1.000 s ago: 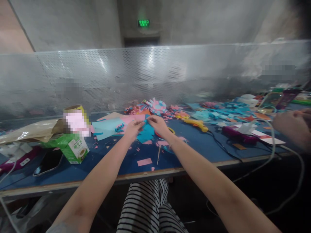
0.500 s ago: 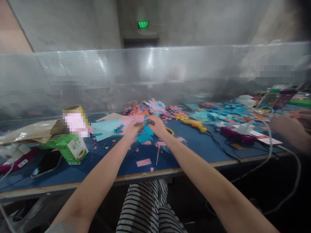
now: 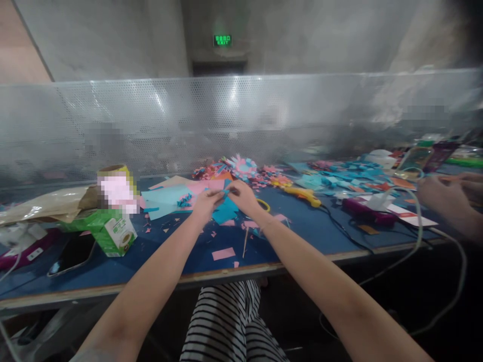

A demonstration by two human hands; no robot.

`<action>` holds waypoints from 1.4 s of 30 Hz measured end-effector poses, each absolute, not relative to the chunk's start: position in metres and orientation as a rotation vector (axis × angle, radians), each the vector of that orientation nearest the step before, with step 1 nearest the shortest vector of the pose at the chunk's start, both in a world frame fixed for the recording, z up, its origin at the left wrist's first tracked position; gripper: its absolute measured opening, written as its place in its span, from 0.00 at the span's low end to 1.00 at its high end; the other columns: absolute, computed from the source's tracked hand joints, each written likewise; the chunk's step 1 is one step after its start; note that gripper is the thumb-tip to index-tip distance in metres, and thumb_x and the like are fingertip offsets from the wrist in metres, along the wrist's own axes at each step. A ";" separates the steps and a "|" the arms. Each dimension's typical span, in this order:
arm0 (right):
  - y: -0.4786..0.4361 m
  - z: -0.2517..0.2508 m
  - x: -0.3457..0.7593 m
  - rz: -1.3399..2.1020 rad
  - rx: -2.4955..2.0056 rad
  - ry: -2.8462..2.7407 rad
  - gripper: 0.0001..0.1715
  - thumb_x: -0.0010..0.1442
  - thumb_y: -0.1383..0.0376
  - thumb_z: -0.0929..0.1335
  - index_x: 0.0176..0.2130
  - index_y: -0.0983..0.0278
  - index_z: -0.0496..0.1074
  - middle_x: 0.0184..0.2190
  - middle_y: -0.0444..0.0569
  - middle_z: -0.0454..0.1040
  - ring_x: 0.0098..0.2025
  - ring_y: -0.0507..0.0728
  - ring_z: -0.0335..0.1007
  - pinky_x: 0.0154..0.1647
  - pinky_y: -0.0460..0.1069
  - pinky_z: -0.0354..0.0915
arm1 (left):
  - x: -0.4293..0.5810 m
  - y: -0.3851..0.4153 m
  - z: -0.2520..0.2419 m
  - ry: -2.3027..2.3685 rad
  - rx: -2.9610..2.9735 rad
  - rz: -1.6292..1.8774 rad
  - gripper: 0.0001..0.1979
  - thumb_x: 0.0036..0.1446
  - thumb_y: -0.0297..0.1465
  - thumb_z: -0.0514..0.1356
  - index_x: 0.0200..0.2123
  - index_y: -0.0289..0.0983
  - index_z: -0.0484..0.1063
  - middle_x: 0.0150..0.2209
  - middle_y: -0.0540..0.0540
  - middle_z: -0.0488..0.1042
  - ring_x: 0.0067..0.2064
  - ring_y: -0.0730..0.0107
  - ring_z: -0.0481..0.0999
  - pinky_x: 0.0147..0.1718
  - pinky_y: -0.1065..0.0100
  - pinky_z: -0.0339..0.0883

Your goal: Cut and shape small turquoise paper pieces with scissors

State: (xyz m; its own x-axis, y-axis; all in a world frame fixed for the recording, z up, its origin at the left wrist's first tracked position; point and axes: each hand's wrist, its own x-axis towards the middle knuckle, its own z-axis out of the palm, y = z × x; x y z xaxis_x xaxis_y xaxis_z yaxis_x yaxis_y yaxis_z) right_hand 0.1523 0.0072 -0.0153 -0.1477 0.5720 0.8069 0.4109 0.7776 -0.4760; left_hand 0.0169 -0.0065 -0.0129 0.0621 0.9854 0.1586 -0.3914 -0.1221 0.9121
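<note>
My left hand (image 3: 208,203) and my right hand (image 3: 242,196) meet over the middle of the table, both with fingers pinched on a small blue paper piece (image 3: 226,192). Fingers cover most of that piece. Just below it lies a larger blue paper sheet (image 3: 225,211). Left of my left hand, a curled blue paper cluster (image 3: 184,200) rests on a light blue sheet (image 3: 160,197). Pink and blue paper flowers (image 3: 241,167) are heaped behind my hands. A pink paper rectangle (image 3: 223,253) and a thin stick (image 3: 245,242) lie nearer the table's front edge.
A yellow glue gun (image 3: 304,196) with a black cord lies to the right, near a purple power strip (image 3: 368,211). On the left stand a green carton (image 3: 113,234) and a phone (image 3: 71,254). Another person's hands (image 3: 449,201) work at far right.
My fingers have drawn slightly closer together around the small blue paper piece, and less of it shows. The other person's hands at far right have shifted a little.
</note>
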 end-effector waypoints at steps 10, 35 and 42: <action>0.011 -0.014 0.155 0.341 -0.754 -1.681 0.04 0.45 0.69 0.65 0.25 0.64 0.71 0.29 0.47 0.69 0.34 0.53 0.65 0.36 0.49 0.63 | 0.019 -0.010 -0.011 0.769 1.067 1.428 0.14 0.25 0.29 0.69 0.21 0.32 0.74 0.21 0.50 0.72 0.25 0.78 0.69 0.32 0.71 0.65; 0.002 -0.006 0.156 0.307 -0.827 -1.852 0.13 0.45 0.76 0.62 0.31 0.65 0.69 0.32 0.46 0.69 0.33 0.51 0.64 0.35 0.46 0.62 | 0.020 -0.016 -0.001 0.951 1.095 1.343 0.18 0.24 0.34 0.70 0.23 0.33 0.72 0.21 0.49 0.72 0.23 0.73 0.72 0.23 0.72 0.67; 0.002 -0.005 0.157 0.356 -0.814 -1.833 0.12 0.45 0.76 0.62 0.29 0.64 0.69 0.32 0.46 0.70 0.35 0.52 0.65 0.37 0.46 0.62 | 0.021 -0.018 0.001 0.951 1.099 1.330 0.15 0.27 0.31 0.69 0.23 0.32 0.72 0.19 0.49 0.71 0.22 0.76 0.70 0.23 0.73 0.67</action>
